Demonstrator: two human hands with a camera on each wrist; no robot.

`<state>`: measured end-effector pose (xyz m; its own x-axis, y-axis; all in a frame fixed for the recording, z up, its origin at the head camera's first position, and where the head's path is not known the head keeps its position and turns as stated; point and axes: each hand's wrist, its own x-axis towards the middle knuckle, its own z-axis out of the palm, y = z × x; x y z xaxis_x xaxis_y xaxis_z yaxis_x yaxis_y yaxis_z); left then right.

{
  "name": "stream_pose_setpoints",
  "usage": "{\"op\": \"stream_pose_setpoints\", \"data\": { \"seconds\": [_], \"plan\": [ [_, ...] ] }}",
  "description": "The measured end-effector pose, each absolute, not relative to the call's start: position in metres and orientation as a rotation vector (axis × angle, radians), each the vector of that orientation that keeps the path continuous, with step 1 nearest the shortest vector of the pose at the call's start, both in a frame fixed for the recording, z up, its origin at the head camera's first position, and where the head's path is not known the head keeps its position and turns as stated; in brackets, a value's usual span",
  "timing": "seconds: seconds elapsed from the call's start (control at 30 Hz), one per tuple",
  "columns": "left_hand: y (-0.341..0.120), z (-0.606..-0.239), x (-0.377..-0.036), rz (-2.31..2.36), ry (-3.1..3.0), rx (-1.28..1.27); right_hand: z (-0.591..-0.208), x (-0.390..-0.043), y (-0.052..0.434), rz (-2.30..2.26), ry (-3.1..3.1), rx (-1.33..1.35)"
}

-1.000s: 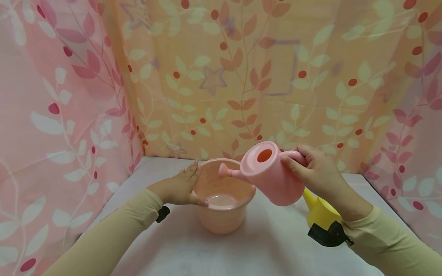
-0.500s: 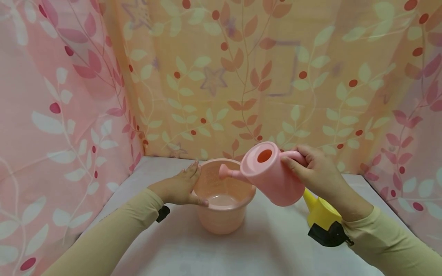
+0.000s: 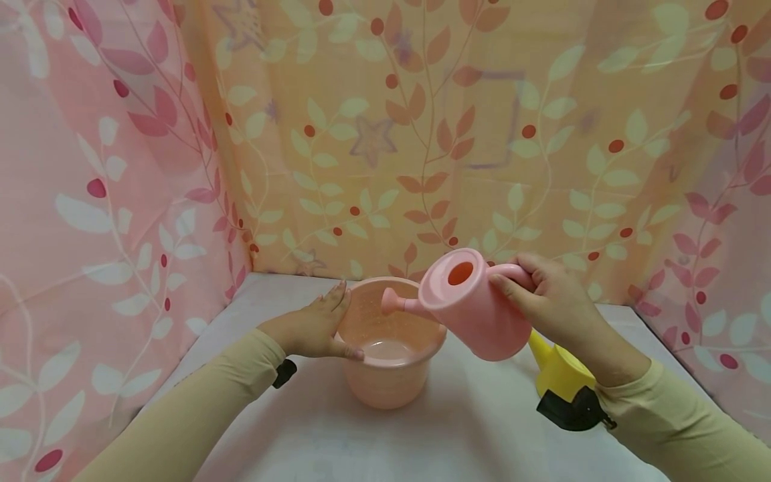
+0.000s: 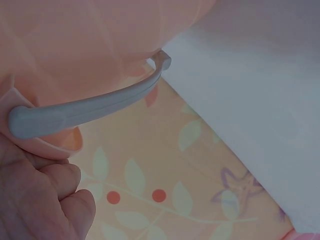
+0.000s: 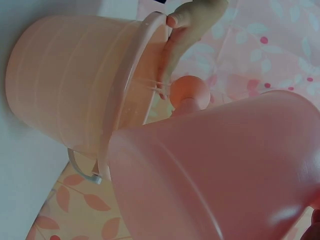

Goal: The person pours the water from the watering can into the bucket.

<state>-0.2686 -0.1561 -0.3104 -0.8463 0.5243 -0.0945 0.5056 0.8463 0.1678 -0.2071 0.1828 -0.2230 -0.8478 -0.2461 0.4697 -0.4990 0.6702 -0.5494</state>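
Note:
A peach-coloured bucket (image 3: pixel 388 388) stands upright on the table, its grey handle (image 4: pixel 95 107) hanging down its side in the left wrist view. My left hand (image 3: pixel 310 327) rests on the bucket's left rim, fingers fairly straight and thumb spread along the front edge. By its handle, my right hand (image 3: pixel 557 304) grips a pink watering can (image 3: pixel 482 318). The can leans left, with its sprinkler head (image 5: pixel 190 92) over the bucket's opening. Thin streams of water (image 5: pixel 150 84) run from the head into the bucket in the right wrist view.
A yellow object with a spout (image 3: pixel 563 375), seemingly another watering can, stands on the white tabletop (image 3: pixel 325 442) behind my right wrist, which hides part of it. Leaf-patterned curtains (image 3: pixel 373 167) enclose the table at the back and both sides.
Hardly anything differs: the watering can has tipped very slightly further to the left, while the bucket and my left hand have stayed where they were.

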Motion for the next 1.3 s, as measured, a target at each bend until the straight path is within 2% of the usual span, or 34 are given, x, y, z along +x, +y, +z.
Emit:
{"op": "stream_pose_setpoints", "data": {
  "seconds": [1.3],
  "plan": [
    [-0.1558,-0.3095,-0.2678,0.211,2.892,0.817,-0.2207,-0.2069,0.1797,0.958,-2.54,0.589]
  ]
}}
